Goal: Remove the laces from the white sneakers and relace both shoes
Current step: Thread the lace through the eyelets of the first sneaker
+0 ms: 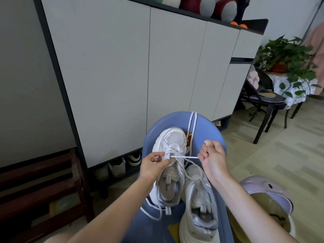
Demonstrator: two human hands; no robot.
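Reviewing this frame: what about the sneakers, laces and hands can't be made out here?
Head view only:
- Which eyelet the taut lace leaves: left hand covers it.
- Lace end in the right hand: curled fingers hide it.
- Near sneaker heel: cut by the bottom edge.
- Far sneaker insole print: partly legible, too small.
- Loose lace on the blue stool: its lower end passes behind the far sneaker.

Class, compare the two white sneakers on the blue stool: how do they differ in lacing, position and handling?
The far sneaker has lace crossing its eyelets; the near sneaker shows no lace through its own.
The left hand holds the far sneaker at its tongue and the right hand pulls its lace sideways; the near sneaker is untouched.
The far sneaker lies further up the blue stool, the near one closer to the person.
Both are white with silver heels, toes pointing away.
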